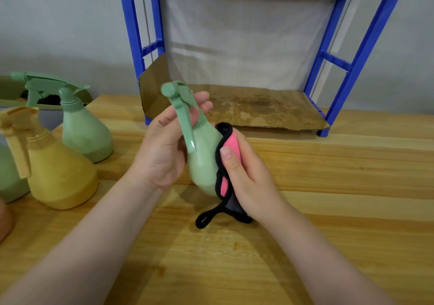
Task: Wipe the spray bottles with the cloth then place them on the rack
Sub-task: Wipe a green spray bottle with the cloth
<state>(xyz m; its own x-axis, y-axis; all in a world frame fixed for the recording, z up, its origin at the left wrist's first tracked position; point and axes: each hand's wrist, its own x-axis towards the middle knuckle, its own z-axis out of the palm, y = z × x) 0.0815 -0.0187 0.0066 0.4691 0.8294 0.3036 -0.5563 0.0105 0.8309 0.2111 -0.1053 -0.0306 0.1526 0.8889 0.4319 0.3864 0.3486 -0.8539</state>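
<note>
Held spray bottle (pixel 202 164): pale matte green, trigger head same green. Cloth (pixel 229 161): pink, black trim and loop, possibly grey underside, partly hidden. Standing bottles: one green (pixel 85 131), one mustard yellow (pixel 58 175). Rack (pixel 352 70): blue frame; brown stained cardboard liner (pixel 253 107). Table (pixel 328 199): light wood grain.

No text, label, brand, number or sign is showing legibly anywhere; the spray bottles, the cloth and the rack are bearing no readable marks.
</note>
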